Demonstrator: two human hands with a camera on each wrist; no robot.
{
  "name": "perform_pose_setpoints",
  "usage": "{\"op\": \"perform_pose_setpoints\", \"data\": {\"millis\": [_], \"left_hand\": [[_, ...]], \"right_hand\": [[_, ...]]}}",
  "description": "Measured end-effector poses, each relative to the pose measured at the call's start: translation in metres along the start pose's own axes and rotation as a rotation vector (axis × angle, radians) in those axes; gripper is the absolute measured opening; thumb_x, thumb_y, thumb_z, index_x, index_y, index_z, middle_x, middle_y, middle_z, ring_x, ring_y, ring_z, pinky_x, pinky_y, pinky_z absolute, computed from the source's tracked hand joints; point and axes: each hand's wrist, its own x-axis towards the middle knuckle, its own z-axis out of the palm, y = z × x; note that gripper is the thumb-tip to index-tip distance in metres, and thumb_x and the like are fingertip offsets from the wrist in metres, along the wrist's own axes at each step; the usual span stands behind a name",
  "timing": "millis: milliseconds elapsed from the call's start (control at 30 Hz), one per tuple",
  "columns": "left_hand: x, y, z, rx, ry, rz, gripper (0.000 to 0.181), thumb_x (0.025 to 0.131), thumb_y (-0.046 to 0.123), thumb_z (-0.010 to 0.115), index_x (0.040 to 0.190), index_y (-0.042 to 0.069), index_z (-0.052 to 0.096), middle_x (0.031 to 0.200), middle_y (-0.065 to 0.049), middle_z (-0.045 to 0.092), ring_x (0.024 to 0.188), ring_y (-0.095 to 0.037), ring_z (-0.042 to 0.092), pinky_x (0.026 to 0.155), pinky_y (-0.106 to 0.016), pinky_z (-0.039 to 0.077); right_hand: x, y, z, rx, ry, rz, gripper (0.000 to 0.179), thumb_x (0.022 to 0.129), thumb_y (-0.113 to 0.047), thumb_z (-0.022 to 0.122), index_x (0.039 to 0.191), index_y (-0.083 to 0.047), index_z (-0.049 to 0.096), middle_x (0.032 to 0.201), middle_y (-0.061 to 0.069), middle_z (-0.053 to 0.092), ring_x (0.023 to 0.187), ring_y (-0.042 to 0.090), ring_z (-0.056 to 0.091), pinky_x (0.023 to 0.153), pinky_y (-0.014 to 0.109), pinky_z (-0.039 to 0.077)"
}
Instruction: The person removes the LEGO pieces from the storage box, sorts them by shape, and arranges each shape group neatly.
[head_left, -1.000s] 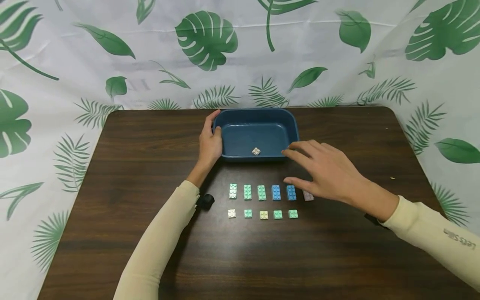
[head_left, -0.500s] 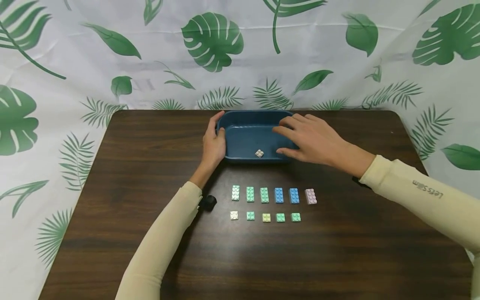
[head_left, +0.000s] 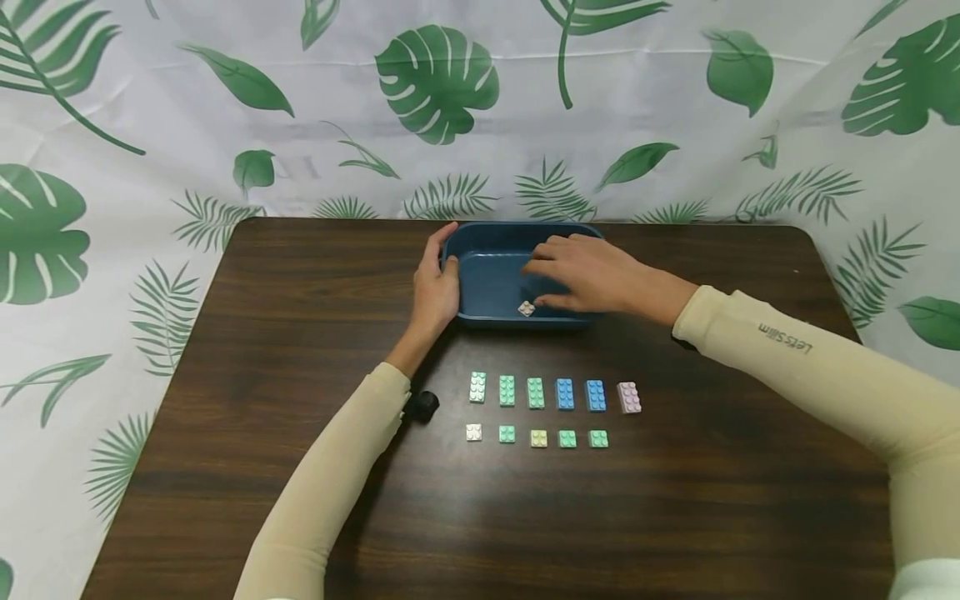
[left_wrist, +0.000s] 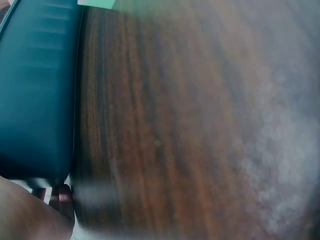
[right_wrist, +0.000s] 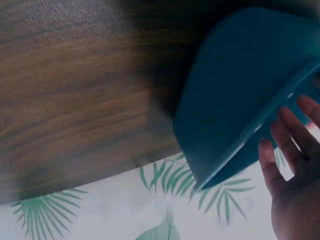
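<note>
A dark blue plastic bin stands near the table's back edge. My left hand holds its left end, thumb at the rim and fingers along the outside. In the left wrist view, that hand shows at the end of the bin's wall. Over the right half of the bin reaches my right hand, fingers spread and loosely bent. Its thumb tip is just right of a small white toy brick lying inside. The right wrist view shows this hand above the bin's rim, its fingers apart.
In front of the bin lies a row of longer bricks: several green, two blue, one pink. A nearer row has small square ones: white, yellow and several green. A leaf-patterned cloth hangs behind.
My right hand has moved left and away from me, from the bin's front right corner to over its inside, uncovering the pink brick. The left hand keeps its hold on the bin.
</note>
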Motion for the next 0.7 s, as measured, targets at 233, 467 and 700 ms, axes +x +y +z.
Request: {"op": "perform_pose_setpoints", "data": {"millis": [233,467,700], "left_hand": [[0.000,-0.001,0.001,0.004,0.001,-0.001,0.050,0.110,0.014,0.045,0.156,0.033,0.049,0.157,-0.008,0.053,0.056,-0.019,0.032,0.071,-0.038,0.037],[-0.001,-0.001,0.001,0.009,-0.007,-0.005,0.050,0.111,0.015,0.045,0.156,0.035,0.049,0.161,-0.011,0.050,0.051,-0.016,0.032,0.065,-0.038,0.038],[-0.001,-0.001,-0.001,-0.005,0.000,0.011,0.050,0.110,0.013,0.046,0.157,0.029,0.049,0.155,-0.012,0.054,0.051,-0.017,0.033,0.065,-0.037,0.038]], "right_hand": [[0.011,-0.001,0.007,0.010,-0.060,-0.045,0.039,0.092,-0.034,0.083,0.126,-0.018,0.075,0.121,0.004,0.074,0.108,0.026,0.066,0.086,0.044,0.057],[0.014,-0.004,0.016,0.022,-0.092,-0.064,0.030,0.093,-0.030,0.083,0.121,-0.022,0.077,0.115,0.001,0.076,0.104,0.024,0.067,0.084,0.042,0.059],[0.016,-0.006,0.019,0.036,-0.066,-0.074,0.025,0.092,-0.028,0.084,0.116,-0.022,0.079,0.112,0.001,0.076,0.101,0.023,0.067,0.083,0.041,0.059]]}}
